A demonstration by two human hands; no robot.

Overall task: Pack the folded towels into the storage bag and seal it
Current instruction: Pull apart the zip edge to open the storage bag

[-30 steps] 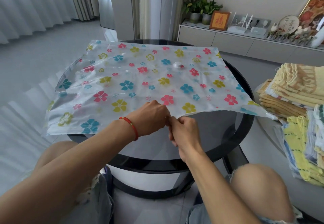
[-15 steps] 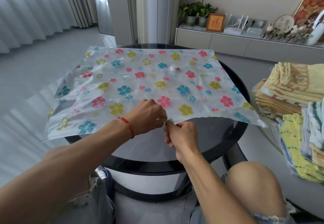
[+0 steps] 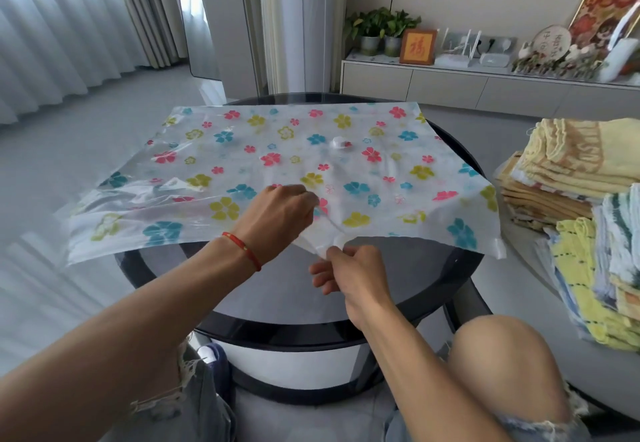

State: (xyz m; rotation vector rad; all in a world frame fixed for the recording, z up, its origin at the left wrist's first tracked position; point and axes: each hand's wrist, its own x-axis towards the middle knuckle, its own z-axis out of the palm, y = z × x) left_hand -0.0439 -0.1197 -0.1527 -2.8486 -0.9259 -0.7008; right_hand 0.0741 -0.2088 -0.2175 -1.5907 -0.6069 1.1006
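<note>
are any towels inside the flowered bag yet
No, the flowered bag lies flat on the table, and the towels sit stacked to its right.

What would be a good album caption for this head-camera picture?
Both hands, left hand and right hand, pinch the near edge of the flowered storage bag, folded towels waiting alongside.

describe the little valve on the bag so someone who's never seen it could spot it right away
Find the round black glass table with the flower-printed clear plastic storage bag spread flat over it. Right of the bag's middle sits a small round white plastic valve cap. It is the only raised, solid piece there; everything around it is flat printed flowers.
</note>
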